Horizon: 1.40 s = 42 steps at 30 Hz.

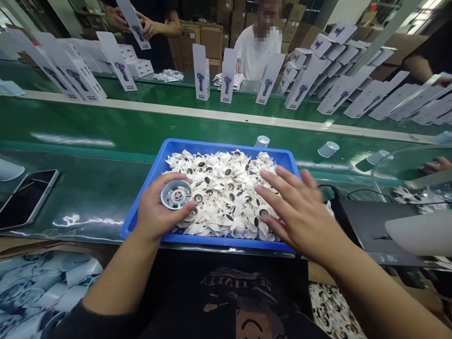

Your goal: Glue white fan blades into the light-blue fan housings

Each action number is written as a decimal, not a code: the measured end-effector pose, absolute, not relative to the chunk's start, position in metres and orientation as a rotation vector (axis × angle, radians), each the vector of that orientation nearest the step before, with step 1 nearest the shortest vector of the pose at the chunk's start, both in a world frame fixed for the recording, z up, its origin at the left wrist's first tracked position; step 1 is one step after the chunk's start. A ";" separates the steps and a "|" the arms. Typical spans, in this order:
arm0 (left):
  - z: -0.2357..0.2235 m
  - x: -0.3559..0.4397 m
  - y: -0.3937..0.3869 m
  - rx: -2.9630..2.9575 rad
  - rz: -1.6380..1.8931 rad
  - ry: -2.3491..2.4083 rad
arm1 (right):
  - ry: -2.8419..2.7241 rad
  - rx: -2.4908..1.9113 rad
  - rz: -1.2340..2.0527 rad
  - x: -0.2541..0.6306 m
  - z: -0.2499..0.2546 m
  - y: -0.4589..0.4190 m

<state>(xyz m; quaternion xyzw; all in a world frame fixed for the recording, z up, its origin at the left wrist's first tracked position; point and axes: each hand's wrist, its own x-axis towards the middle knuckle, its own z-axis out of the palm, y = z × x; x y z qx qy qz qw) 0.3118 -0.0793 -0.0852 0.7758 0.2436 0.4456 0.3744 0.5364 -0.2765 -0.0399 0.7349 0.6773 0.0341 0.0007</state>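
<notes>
A blue tray sits in front of me, heaped with several small white fan impellers. My left hand rests on the tray's near left side, fingers closed round a pale blue round fan housing. My right hand hovers over the right part of the pile, fingers spread and flat, touching or just above the impellers, holding nothing.
A green conveyor belt runs behind the tray, carrying upright white product boxes and pale blue cups. A phone lies at the left. A dark device stands at the right. Other people work across the belt.
</notes>
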 end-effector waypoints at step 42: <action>-0.061 0.330 -0.137 2.571 0.948 0.288 | 2.773 2.700 -0.385 0.472 -0.025 -0.253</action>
